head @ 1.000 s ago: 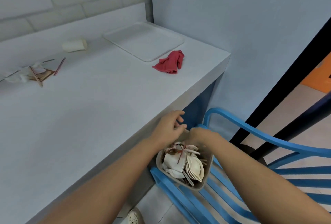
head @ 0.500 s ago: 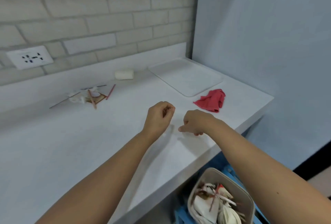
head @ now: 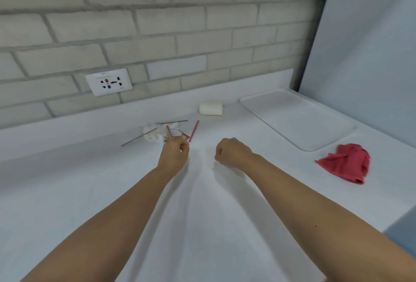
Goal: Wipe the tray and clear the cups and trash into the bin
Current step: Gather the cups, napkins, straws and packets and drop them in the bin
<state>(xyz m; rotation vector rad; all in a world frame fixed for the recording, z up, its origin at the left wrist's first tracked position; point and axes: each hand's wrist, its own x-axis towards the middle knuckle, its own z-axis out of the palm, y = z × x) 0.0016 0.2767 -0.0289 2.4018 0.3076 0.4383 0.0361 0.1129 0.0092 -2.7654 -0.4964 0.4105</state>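
Trash [head: 166,133]: crumpled white tissue [head: 152,135], thin red sticks [head: 194,130], just beyond left hand [head: 174,155], grip unclear; right hand [head: 233,152] clenched, empty.

The tabletop [head: 202,225] looked smooth, matt and white. The tray [head: 299,121] seemed pale, smooth plastic with a faint sheen. The red cloth [head: 346,164] was soft, crumpled fabric. The cup [head: 211,108] looked like matt white paper, the tissue [head: 153,134] crumpled and fluffy. The wall [head: 157,22] was rough grey brick, and the socket [head: 108,82] was glossy white plastic.
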